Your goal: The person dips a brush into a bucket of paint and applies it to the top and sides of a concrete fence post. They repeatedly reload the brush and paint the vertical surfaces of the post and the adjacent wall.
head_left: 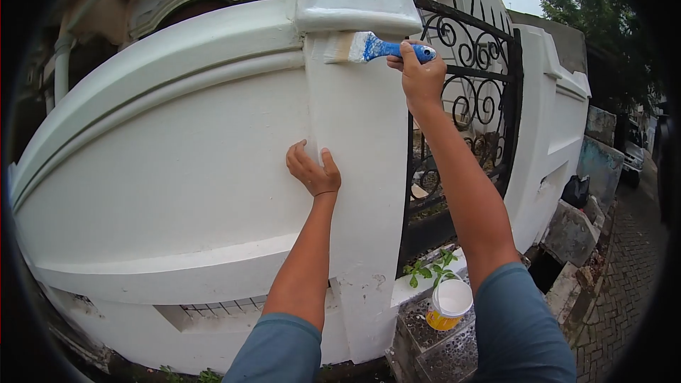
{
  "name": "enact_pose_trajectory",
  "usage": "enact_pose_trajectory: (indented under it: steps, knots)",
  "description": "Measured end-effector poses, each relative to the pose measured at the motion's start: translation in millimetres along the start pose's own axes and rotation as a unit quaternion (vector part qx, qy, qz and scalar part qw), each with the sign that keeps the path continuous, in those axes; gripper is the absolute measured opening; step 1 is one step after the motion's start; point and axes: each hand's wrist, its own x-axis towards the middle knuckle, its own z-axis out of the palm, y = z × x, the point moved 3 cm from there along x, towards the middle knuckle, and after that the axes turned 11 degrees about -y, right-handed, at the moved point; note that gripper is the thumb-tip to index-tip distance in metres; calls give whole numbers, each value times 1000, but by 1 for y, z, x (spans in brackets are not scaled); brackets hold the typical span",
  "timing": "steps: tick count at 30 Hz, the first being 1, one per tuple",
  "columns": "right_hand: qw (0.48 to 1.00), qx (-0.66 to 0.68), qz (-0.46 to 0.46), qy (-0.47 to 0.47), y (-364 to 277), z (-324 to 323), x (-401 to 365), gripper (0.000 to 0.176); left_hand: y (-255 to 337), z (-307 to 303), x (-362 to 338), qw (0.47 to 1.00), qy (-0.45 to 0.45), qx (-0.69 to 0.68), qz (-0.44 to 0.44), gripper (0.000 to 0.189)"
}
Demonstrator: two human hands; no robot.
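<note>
A wide paintbrush with a blue, paint-smeared handle lies level just below the pillar's cap. My right hand grips the handle's end, and the bristles, pointing left, meet the white pillar. Lower and to the left, my left hand has its fingers apart and touches the white wall near the pillar's edge; it holds nothing. A small bucket of white paint, with a yellow label and a raised handle, stands on the stone ledge beside my right upper arm.
Right of the pillar is a black wrought-iron gate, with another white wall beyond. A green plant grows by the bucket. A black bag, concrete blocks and a paved lane are at the right.
</note>
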Motion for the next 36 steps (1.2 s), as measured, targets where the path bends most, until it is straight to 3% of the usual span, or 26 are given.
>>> enact_pose_trajectory:
  steps: [11, 17, 23, 26, 29, 32, 34, 36]
  knots:
    - [971, -218, -82, 56, -21, -91, 29, 13, 4, 1, -3, 1000, -19, -2, -14, 46]
    - [898, -415, -148, -6, -48, -71, 1, 12, 7, -1, -3, 1000, -18, -4, -11, 46]
    - [857, -381, -325, -123, -29, -4, -17, 14, 3, 1, -3, 1000, -18, 9, -4, 46]
    - [864, -346, -311, -190, -39, 31, -29, 14, 4, 0, -2, 1000, -26, 9, -8, 46]
    - [869, -321, -321, -200, -51, 45, -30, 11, 2, 2, -2, 1000, -15, -2, -12, 50]
    - [900, -300, -264, -171, -63, 31, -21, 12, 4, 1, -2, 1000, -16, 0, -12, 49]
    - [961, -166, -183, -124, -51, 26, -9, 15, 3, 1, -2, 1000, -12, -3, -6, 47]
    - [972, -112, -161, -125, -47, 24, -6, 15, 2, 1, -2, 1000, -11, -3, -2, 47]
